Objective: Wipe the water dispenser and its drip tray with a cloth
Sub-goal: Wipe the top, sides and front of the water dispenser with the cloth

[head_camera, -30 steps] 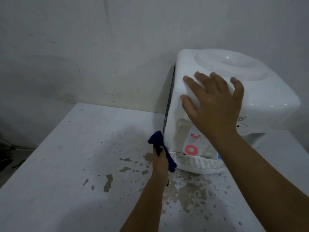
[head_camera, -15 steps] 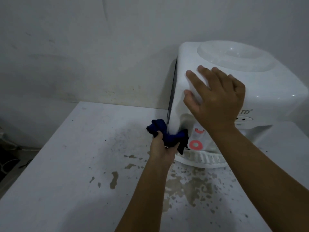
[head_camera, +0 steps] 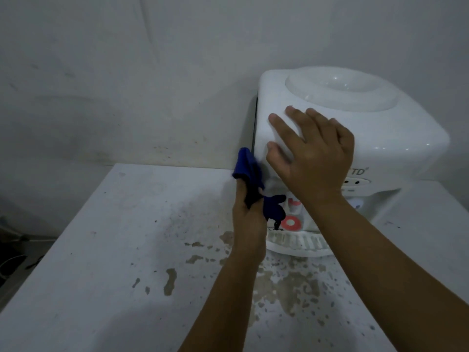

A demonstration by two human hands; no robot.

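A white tabletop water dispenser [head_camera: 385, 133] stands at the back right of the table, against the wall. Its white slotted drip tray [head_camera: 297, 243] juts out at the base, below a red ring sticker [head_camera: 291, 223]. My left hand [head_camera: 248, 219] grips a dark blue cloth [head_camera: 250, 174] and holds it against the dispenser's left front corner. Part of the cloth hangs down over the front recess. My right hand [head_camera: 314, 158] lies flat with spread fingers on the dispenser's upper front edge.
The white table [head_camera: 114, 250] has brownish stains and chipped patches [head_camera: 286, 288] in front of the dispenser. A grey wall [head_camera: 152, 72] runs close behind. The table's left edge drops to a dark floor with cables [head_camera: 12, 260].
My left hand has carried the cloth up the dispenser's left front corner from near the drip tray. My right hand has stayed on the dispenser's top front, its fingers shifting only slightly.
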